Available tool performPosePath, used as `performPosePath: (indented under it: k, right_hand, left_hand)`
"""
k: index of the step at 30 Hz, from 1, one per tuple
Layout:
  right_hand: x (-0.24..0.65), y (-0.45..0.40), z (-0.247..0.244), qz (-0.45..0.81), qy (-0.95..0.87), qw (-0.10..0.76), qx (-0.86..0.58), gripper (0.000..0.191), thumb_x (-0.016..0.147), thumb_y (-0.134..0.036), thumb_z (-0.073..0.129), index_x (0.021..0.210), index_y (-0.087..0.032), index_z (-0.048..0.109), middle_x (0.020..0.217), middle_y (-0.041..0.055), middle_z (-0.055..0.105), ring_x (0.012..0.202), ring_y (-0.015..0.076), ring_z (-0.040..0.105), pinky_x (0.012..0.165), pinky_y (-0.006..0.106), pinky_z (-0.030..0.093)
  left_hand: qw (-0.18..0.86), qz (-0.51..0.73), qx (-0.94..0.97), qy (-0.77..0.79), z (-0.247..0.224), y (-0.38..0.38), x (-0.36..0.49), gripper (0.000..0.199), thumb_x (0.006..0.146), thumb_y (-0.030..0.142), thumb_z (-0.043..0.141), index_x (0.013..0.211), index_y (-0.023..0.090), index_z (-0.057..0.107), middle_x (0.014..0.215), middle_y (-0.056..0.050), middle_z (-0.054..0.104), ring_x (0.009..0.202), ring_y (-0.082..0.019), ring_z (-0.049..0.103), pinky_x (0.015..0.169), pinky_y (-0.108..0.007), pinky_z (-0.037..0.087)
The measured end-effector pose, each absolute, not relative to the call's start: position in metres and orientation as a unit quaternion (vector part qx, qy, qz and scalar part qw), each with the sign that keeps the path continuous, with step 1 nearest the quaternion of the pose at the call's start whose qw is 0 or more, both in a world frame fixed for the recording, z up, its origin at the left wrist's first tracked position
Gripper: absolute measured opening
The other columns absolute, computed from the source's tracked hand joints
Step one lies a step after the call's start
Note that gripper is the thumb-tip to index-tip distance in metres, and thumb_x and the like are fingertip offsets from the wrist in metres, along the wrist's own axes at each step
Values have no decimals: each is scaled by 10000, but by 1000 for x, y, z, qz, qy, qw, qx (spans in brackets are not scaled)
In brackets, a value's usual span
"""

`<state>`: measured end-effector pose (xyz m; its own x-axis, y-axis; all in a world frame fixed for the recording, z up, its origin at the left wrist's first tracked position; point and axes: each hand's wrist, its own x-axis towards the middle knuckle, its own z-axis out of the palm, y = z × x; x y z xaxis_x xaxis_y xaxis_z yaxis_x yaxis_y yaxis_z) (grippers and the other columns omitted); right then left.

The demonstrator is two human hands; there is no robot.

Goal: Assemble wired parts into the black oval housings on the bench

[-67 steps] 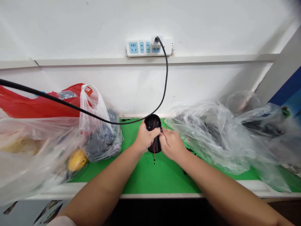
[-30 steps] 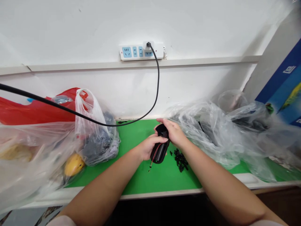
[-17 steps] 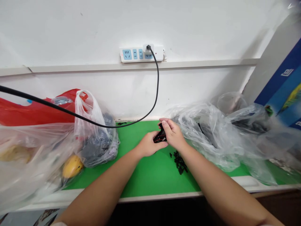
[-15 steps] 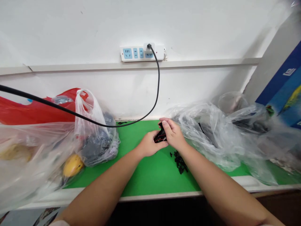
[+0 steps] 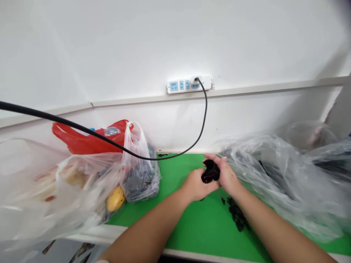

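Observation:
Between both hands, over the green tabletop, is a curved black plastic piece (image 5: 210, 171) with a thin red line, perhaps a wire, along its inside. My left hand (image 5: 199, 185) is closed around its lower left side, the thumb reaching along the bottom. Against its right side rests my right hand (image 5: 228, 176), fingers bent behind the top edge. The right hand's exact grip is partly hidden. Below the right wrist lies a loose heap of small black parts (image 5: 238, 215) on the green surface (image 5: 200, 230).
Clear plastic bags (image 5: 274, 175) crowd the right side. To the left stand a white-handled bag (image 5: 141, 179), a red bag (image 5: 82, 142) and a yellow object (image 5: 115, 199). A black cable (image 5: 204, 120) hangs from the wall power strip (image 5: 179, 87) across the view.
The view has turned left and up, so everything sits lower and further right. The black piece has tilted in my hands, showing more of its curved top; my right thumb has come off its top.

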<state>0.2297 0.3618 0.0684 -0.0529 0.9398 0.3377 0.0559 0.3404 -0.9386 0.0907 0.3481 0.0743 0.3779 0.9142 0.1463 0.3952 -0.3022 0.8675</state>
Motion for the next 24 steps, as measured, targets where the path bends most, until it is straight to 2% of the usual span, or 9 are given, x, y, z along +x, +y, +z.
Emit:
performPosePath:
  k: [6, 9, 12, 15, 19, 24]
  right_hand:
    - [233, 359, 69, 410, -616, 549, -389, 731, 878, -701, 157, 1228, -201, 559, 1124, 79, 608, 1059, 181, 581, 982, 347, 457]
    - [232, 356, 71, 400, -623, 546, -393, 723, 876, -702, 177, 1199, -195, 578, 1115, 76, 614, 1058, 181, 579, 997, 353, 442]
    - [229, 357, 73, 406, -607, 558, -394, 731, 877, -701, 176, 1164, -179, 598, 1092, 80, 622, 1032, 173, 586, 975, 344, 449]
    - [231, 363, 74, 401, -549, 605, -413, 725, 866, -703, 228, 1063, -141, 641, 1006, 97, 644, 923, 164, 607, 858, 317, 491]
    - [239, 371, 79, 375, -458, 665, -456, 527, 752, -610, 564, 863, -103, 657, 746, 71, 627, 651, 119, 554, 604, 240, 471]
    - [242, 370, 85, 363, -450, 675, -460, 456, 773, -557, 546, 703, -110, 604, 525, -3, 484, 482, 70, 428, 482, 195, 362]
  left_hand:
    - [441, 361, 701, 428, 72, 348, 93, 346, 644, 361, 728, 886, 132, 633, 737, -19, 588, 632, -131, 491, 562, -239, 377]
    - [473, 365, 679, 426, 72, 352, 92, 409, 564, 248, 762, 931, 135, 621, 752, -3, 577, 644, -128, 484, 585, -244, 389]
    - [470, 354, 686, 428, 72, 354, 91, 402, 563, 234, 758, 929, 137, 623, 757, -5, 579, 651, -135, 493, 592, -250, 400]
    - [422, 331, 724, 434, 73, 353, 89, 428, 556, 277, 778, 937, 145, 637, 792, -25, 606, 682, -161, 527, 626, -276, 431]
    - [324, 351, 757, 446, 75, 351, 88, 539, 568, 381, 787, 1035, 165, 626, 963, -76, 639, 832, -227, 578, 759, -348, 471]
    - [290, 401, 751, 437, 81, 352, 88, 510, 624, 421, 754, 1052, 181, 614, 998, -78, 652, 870, -234, 603, 806, -357, 478]
